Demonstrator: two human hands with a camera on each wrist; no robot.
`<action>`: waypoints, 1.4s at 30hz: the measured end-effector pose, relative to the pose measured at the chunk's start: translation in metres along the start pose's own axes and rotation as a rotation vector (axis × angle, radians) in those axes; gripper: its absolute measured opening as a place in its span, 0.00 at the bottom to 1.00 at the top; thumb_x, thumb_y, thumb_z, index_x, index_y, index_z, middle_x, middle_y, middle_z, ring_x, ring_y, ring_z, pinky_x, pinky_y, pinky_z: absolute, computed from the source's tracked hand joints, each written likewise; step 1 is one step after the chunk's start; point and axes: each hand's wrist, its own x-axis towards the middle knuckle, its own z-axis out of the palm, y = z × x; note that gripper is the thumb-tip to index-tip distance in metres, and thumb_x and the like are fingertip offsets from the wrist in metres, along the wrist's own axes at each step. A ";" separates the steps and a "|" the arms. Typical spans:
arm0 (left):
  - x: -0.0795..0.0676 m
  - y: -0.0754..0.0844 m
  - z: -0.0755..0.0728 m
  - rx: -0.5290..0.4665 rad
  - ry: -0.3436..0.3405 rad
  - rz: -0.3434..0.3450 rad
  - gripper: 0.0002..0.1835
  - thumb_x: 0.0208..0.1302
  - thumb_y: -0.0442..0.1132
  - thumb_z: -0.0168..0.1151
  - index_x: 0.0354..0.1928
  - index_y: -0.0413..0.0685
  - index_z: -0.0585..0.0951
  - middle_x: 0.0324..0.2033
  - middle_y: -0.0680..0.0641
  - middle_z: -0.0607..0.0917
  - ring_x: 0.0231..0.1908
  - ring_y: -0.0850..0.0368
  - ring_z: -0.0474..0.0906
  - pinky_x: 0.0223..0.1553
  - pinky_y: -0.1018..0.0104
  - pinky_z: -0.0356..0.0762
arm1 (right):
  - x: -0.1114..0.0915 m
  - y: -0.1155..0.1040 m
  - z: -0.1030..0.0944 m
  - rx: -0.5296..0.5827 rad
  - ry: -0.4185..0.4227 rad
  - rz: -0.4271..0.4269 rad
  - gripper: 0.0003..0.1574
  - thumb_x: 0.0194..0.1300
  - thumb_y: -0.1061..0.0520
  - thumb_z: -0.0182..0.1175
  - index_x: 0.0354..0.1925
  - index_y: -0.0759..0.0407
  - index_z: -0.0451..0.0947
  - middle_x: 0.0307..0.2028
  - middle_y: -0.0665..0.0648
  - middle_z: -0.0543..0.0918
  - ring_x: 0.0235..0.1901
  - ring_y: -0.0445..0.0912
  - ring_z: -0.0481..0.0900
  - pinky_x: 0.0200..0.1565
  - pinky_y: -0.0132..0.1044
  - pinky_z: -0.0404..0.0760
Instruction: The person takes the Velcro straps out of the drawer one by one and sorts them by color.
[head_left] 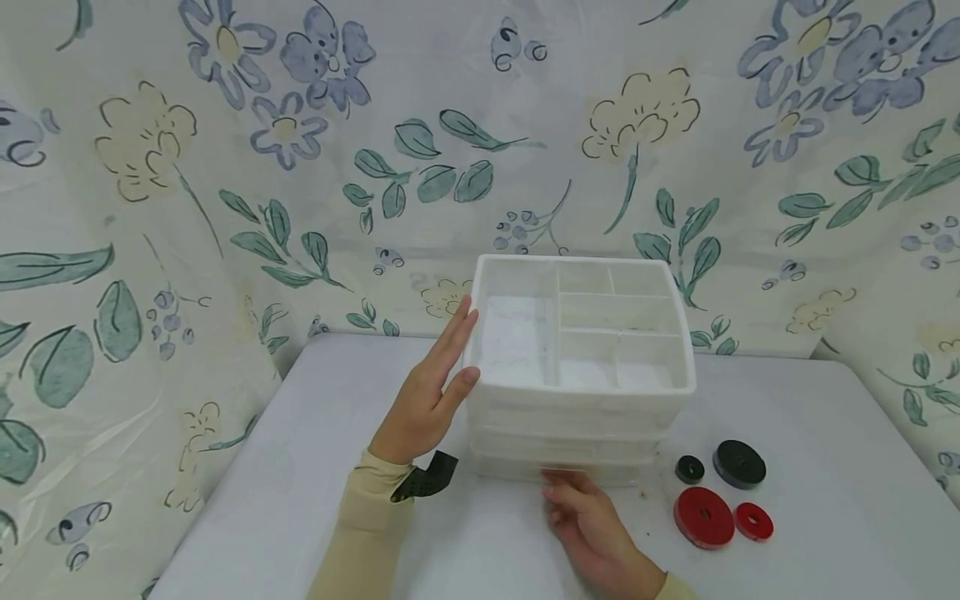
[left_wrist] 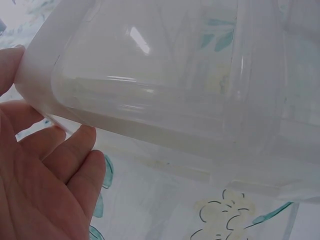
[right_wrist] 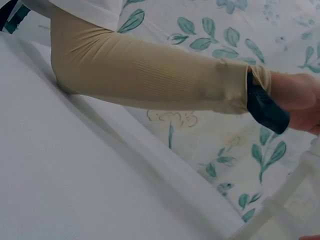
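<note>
A white translucent drawer organizer (head_left: 577, 417) stands mid-table, with a divided tray (head_left: 585, 279) as its top. My left hand (head_left: 454, 354) lies flat against its left side, fingers straight and thumb on the front corner. The left wrist view shows that palm (left_wrist: 45, 170) beside the organizer's rounded corner (left_wrist: 165, 90). My right hand (head_left: 561, 487) reaches the front of the bottom drawer, its fingertips at the drawer's lower edge. Whether they hook under that edge is not clear. The right wrist view shows mostly my left sleeve (right_wrist: 150, 75) and a bit of the organizer's frame (right_wrist: 280, 210).
To the organizer's right lie two black discs (head_left: 739, 463), one large and one small (head_left: 689, 469), and two red discs (head_left: 703, 517), the smaller one (head_left: 753, 522) at the far right. A flowered cloth (head_left: 225, 167) hangs behind and beside the grey table (head_left: 825, 467).
</note>
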 end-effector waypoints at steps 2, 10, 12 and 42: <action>0.000 0.001 0.000 -0.003 0.001 0.002 0.33 0.81 0.50 0.45 0.80 0.47 0.52 0.80 0.49 0.48 0.77 0.51 0.47 0.75 0.57 0.50 | -0.001 0.000 -0.001 -0.016 -0.008 -0.001 0.21 0.64 0.70 0.57 0.55 0.64 0.71 0.49 0.50 0.79 0.30 0.38 0.68 0.33 0.25 0.70; 0.000 0.002 0.000 -0.005 0.002 0.001 0.33 0.81 0.51 0.44 0.80 0.48 0.52 0.80 0.49 0.47 0.77 0.52 0.47 0.75 0.55 0.50 | -0.004 0.001 -0.008 -0.093 -0.033 0.020 0.35 0.65 0.69 0.59 0.68 0.70 0.59 0.63 0.58 0.73 0.30 0.38 0.69 0.34 0.27 0.71; 0.000 0.002 0.000 -0.005 0.002 0.000 0.33 0.81 0.51 0.45 0.80 0.48 0.52 0.80 0.49 0.47 0.77 0.52 0.47 0.75 0.55 0.50 | -0.005 0.001 -0.009 -0.107 -0.042 0.027 0.38 0.66 0.69 0.59 0.69 0.71 0.57 0.66 0.60 0.71 0.31 0.38 0.69 0.35 0.27 0.71; -0.001 -0.002 0.001 -0.003 -0.001 -0.001 0.33 0.81 0.50 0.44 0.80 0.46 0.52 0.80 0.48 0.47 0.78 0.51 0.46 0.75 0.54 0.50 | -0.025 0.007 -0.025 -0.237 -0.032 0.203 0.46 0.67 0.61 0.65 0.74 0.70 0.55 0.67 0.64 0.72 0.40 0.45 0.73 0.44 0.33 0.74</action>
